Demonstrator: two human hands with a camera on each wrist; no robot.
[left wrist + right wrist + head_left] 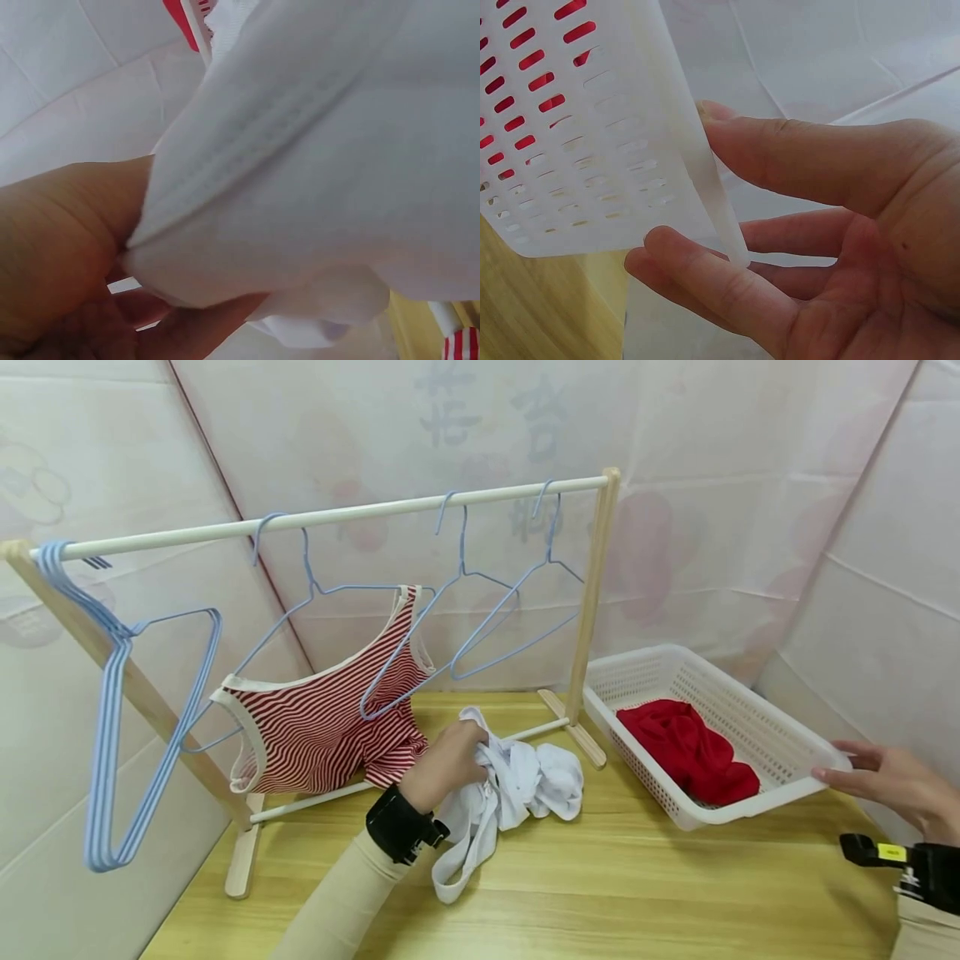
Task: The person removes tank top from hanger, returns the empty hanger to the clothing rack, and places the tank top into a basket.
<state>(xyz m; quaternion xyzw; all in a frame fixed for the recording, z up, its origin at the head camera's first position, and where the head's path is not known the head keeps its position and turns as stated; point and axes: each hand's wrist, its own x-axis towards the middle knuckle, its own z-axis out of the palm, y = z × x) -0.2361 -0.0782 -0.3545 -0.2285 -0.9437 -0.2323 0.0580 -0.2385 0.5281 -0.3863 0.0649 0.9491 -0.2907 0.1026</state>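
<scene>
L grip [453,764] holds white cloth [517,781] nr mid desk [637,893], btwn rack & front edge; wrist view shows stitched hem pinched, thumb one side, fingers other, prob. b/c a hem gives a firm hold. Rest bunches loose w/ a strap dangling twd front edge; can't tell how much rests on wood.

R grip [900,781] pinches basket [738,722] by its R end: rim sits btwn thumb & fingers, narrow hold, prob. to steady or shift it. Basket's at desk's back R corner, beside rack foot, likely to be in reach w/o blocking the middle. Red cloth [690,752] lies heaped inside.

Rack [595,602] runs along back edge; feet set crosswise, presumably vs tipping. Striped top [330,718] hangs on a hanger, shoulders spread. Spare hangers [111,760] bunched at rack's L end, prob. to save space; bare pair [462,552] hooked nearer R end.
</scene>
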